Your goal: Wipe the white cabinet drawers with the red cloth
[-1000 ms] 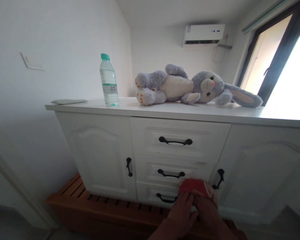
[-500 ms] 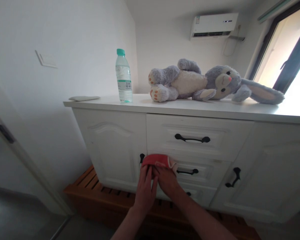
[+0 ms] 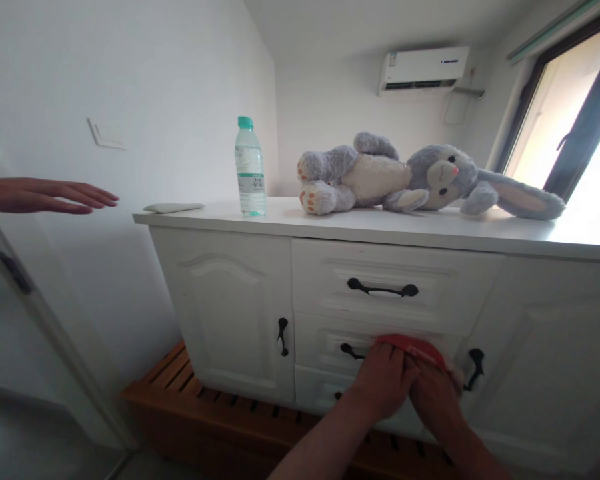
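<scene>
Both of my hands grip a small red cloth item (image 3: 414,347) with a pale edge, held in front of the white cabinet's middle drawer (image 3: 330,341). My left hand (image 3: 383,381) grips its left side and my right hand (image 3: 437,400) its right side, fingers closed over it. The item covers the right end of that drawer's black handle (image 3: 351,351). Most of the red item is hidden behind my fingers.
On the cabinet top (image 3: 390,229) stand a water bottle (image 3: 251,168), a grey plush rabbit (image 3: 405,177) lying on its side, and a flat pale object (image 3: 173,207). Another person's hand (image 3: 55,195) reaches in from the left. A wooden slatted platform (image 3: 205,405) lies under the cabinet.
My hands carried the red item to the right and lower, from near the left door handle to the middle drawer's right end. Another person's hand has come into view at the left.
</scene>
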The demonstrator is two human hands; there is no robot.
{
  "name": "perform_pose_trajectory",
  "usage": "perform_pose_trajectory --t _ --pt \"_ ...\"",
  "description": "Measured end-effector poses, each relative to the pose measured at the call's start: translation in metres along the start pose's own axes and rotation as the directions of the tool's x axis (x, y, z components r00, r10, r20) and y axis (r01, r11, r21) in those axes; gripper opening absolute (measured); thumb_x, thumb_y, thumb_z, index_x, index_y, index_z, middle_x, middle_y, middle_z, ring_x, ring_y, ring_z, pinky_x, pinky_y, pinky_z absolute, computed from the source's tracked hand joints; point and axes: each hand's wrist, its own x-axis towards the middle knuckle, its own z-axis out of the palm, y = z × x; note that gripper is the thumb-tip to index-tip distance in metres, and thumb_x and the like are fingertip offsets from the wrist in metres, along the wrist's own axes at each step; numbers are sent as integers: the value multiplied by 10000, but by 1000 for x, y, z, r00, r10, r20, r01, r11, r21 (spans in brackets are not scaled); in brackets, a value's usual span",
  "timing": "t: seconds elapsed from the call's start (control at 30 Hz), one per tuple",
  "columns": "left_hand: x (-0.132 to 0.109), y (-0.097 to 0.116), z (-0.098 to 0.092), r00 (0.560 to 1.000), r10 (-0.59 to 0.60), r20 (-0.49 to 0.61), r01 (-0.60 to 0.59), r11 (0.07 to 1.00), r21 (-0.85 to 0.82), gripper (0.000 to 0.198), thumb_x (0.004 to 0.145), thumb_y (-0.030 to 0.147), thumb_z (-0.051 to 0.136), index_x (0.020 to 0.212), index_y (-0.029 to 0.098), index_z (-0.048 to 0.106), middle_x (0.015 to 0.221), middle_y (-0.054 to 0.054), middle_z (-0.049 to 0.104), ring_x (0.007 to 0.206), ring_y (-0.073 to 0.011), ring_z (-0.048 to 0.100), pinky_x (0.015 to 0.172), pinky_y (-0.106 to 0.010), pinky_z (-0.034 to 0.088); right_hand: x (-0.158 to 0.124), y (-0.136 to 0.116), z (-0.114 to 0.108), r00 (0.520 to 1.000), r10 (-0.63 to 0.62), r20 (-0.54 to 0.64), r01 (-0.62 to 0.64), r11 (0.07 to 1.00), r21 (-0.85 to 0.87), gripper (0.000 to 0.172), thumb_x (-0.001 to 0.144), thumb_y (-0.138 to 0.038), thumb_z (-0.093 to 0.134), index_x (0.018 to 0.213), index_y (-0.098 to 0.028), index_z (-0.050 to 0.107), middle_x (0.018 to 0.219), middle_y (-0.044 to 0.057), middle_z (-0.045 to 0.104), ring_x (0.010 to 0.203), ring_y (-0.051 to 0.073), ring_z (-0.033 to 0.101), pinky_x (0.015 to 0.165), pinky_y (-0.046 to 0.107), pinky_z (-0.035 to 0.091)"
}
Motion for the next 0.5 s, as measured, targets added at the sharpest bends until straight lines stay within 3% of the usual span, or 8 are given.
perform_pose_trajectory --t 0.13,0.3,0.4,0.5 --pt "12 11 34 996 51 68 -45 994 -96 548 966 468 400 1305 69 563 1344 -201 637 1297 -322 544 1167 -483 413 -43 21 22 991 127 -42 -123 989 87 389 879 -140 419 1175 -150 671 1105 148 750 983 274 710 875 415 569" --pt "-26 -6 60 988 12 154 12 988 -156 463 964 379 443 1343 135 552 1361 -176 644 1293 -309 561 1148 -510 431 -81 -7 45 980 183 81 -198 946 255 427 858 -142 436 1180 -247 695 1091 102 762 968 280 724 800 410 602" --pt "-54 -27 56 990 -67 122 80 991 -103 416 965 340 446 1317 159 575 1347 -158 652 1289 -304 562 1159 -515 423 -71 -38 47 968 197 157 -233 937 259 466 838 -102 438 1189 -254 704 1131 108 754 1017 293 715 816 432 596" --pt "-81 -56 40 983 -174 61 177 984 -33 394 967 296 442 1306 153 581 1339 -154 660 1294 -300 570 1151 -519 446 -40 -80 42 957 129 258 -204 936 287 506 813 -35 439 1200 -228 702 1176 126 740 1078 296 697 877 446 568"
